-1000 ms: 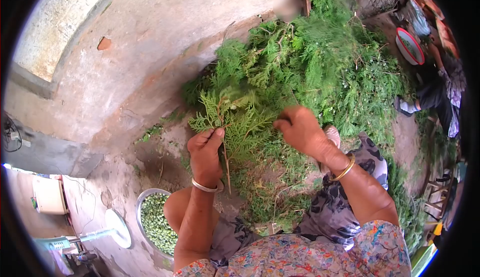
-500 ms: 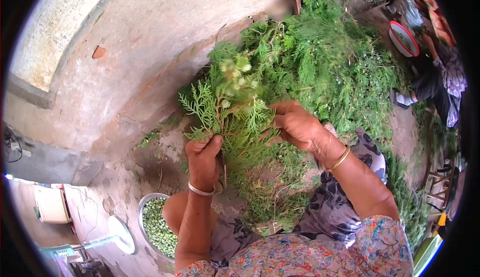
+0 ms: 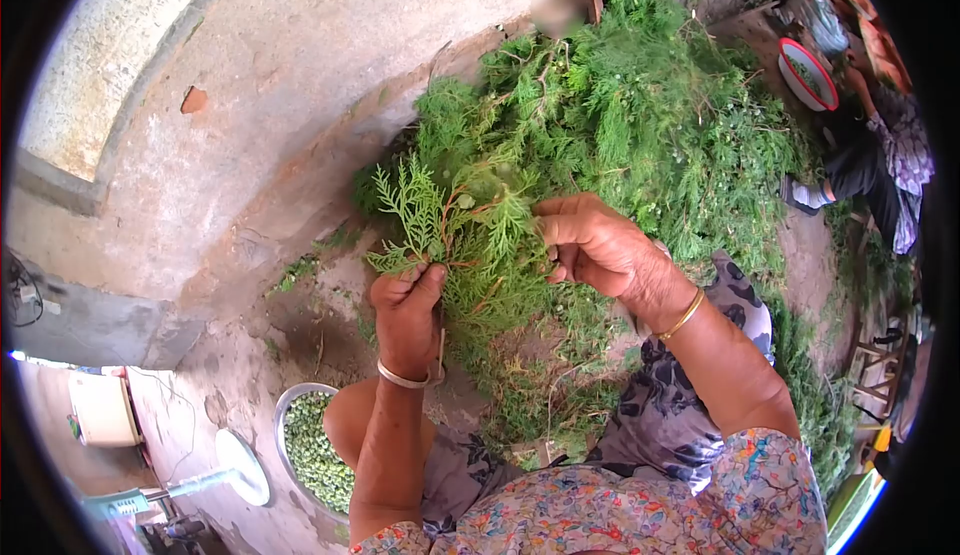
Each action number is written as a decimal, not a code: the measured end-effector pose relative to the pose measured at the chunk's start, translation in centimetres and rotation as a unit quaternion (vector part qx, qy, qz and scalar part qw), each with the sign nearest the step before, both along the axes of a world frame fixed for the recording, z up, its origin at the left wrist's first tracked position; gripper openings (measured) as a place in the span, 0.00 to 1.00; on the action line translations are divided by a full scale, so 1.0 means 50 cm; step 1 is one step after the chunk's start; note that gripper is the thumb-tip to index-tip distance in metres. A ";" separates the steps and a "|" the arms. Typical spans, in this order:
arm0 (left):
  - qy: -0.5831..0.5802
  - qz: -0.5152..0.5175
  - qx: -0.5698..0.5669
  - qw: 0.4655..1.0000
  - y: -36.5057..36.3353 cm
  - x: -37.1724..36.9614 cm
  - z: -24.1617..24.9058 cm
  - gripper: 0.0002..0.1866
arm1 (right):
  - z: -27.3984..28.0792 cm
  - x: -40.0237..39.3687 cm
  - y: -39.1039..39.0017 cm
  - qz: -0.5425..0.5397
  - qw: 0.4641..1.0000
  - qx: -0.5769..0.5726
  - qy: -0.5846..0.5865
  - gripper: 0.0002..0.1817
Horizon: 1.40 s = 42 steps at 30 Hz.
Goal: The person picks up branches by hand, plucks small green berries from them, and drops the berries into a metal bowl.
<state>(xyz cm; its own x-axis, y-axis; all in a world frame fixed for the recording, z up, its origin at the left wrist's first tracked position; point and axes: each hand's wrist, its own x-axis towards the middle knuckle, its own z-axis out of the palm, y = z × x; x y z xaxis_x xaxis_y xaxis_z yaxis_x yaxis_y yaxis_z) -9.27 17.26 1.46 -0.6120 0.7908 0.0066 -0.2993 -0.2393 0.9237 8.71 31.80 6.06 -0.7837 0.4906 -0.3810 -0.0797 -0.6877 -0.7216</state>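
Observation:
A leafy green sprig (image 3: 462, 230) with reddish stems is held up in front of me. My left hand (image 3: 408, 317) pinches its stem at the lower left, thumb against the fingers. At the sprig's right edge is my right hand (image 3: 592, 250), its fingers curled together; what lies between the fingertips is too small to tell. Behind the sprig lies a large heap of green branches (image 3: 640, 135). A metal basin (image 3: 284, 433) of small green cones or fruits stands on the ground at the lower left, beside my knee.
A white fan (image 3: 243, 468) stands at the lower left. Along the upper left runs a concrete wall (image 3: 300, 65). Another person's leg (image 3: 850, 177) and a red-rimmed bowl (image 3: 807, 75) are at the upper right. Loose clippings (image 3: 560, 395) cover ground between my legs.
The pale green cones at the sprig's top, blurred before, no longer show as a cluster there. My right hand has turned slightly, its fingers more curled. My left hand keeps its hold.

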 end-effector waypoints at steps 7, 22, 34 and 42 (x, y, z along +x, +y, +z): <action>0.098 -0.013 -0.052 0.994 -0.006 0.006 0.008 0.03 | 0.002 -0.015 -0.010 -0.117 0.964 0.200 -0.130 0.09; 0.193 -0.056 -0.059 0.978 -0.001 0.017 0.015 0.02 | 0.011 0.020 0.036 -0.185 0.978 0.038 -0.090 0.09; 0.137 -0.004 -0.043 0.990 -0.005 0.008 0.016 0.01 | 0.039 0.004 -0.007 -0.082 0.987 -0.013 -0.135 0.09; 0.133 0.006 -0.028 0.991 -0.003 0.006 0.007 0.01 | 0.011 0.016 0.007 -0.016 0.995 0.070 -0.064 0.11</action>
